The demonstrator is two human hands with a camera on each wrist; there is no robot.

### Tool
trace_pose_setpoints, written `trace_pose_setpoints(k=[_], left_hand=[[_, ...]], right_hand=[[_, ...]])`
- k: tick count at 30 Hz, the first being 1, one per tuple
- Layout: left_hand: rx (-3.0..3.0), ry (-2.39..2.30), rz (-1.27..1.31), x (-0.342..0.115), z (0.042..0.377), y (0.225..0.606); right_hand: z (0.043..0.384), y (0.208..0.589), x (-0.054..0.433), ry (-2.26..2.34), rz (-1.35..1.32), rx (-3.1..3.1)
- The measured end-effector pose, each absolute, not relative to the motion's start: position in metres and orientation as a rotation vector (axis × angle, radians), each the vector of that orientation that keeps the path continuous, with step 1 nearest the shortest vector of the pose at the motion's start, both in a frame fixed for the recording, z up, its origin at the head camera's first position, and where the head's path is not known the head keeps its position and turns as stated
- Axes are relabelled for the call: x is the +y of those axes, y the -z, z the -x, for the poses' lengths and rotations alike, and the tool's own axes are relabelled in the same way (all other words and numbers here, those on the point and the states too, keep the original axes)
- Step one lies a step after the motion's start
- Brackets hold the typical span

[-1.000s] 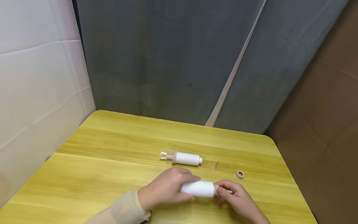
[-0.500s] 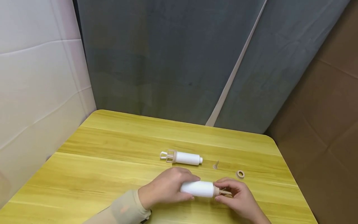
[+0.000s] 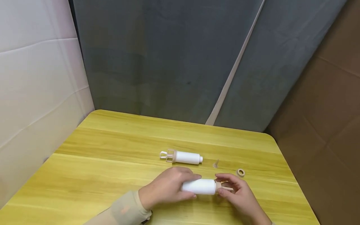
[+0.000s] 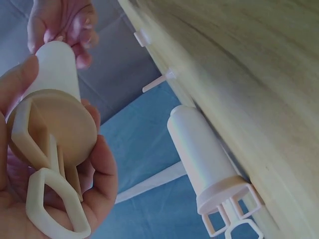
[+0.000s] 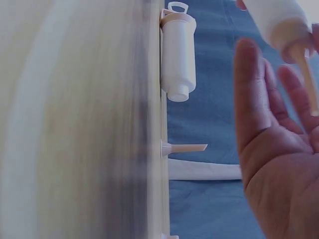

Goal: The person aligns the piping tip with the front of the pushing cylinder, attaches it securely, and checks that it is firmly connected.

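Observation:
My left hand [image 3: 168,187] grips a white toy syringe [image 3: 199,186] round its barrel and holds it level above the table. In the left wrist view its beige flange and white handle loop [image 4: 57,204] come out at the palm side. Beyond the barrel's other end sits a beige collar [image 5: 291,37] with a slim needle-like tip [image 5: 306,79]. Around this collar curl the thumb and fingers of my right hand [image 3: 239,193]. In the right wrist view one finger [image 5: 249,84] of that hand stands straight, apart from the collar.
Behind the hands, a second white toy syringe [image 3: 187,157] lies on the yellow wood-grain table [image 3: 112,147], handle to the left. Right of it are a small beige needle tip [image 3: 215,163] standing on its flared base and a beige ring [image 3: 240,172].
My right thumb and fingers have loosened from a tight pinch on the collar and shifted round it, showing more of collar and tip. The left hand keeps its grip on the toy syringe.

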State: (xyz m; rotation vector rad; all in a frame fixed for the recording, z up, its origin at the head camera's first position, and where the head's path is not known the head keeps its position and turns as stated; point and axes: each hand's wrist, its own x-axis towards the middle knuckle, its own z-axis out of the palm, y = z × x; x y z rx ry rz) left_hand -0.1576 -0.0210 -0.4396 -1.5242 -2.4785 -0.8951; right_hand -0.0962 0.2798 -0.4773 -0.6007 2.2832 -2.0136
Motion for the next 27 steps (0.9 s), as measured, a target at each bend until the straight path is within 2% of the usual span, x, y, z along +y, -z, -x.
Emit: trace_pose_setpoints(k=[6, 16, 27], left_hand=[[-2.483, 0.881, 1.544, -0.0188, 0.1578, 0.4398], [-2.494, 0.938, 1.532, -0.0171, 0.1589, 0.4396], [-2.508, 0.935, 1.537, -0.0193, 0.1585, 0.4414]], right_hand=[[0.0955, 0.4769, 0.2813, 2.029, 0.506, 2.223], [0.0979, 0.4812, 0.2816, 2.083, 0.808, 2.323], [0.0968, 0.4826, 0.2815, 2.108, 0.864, 2.259]])
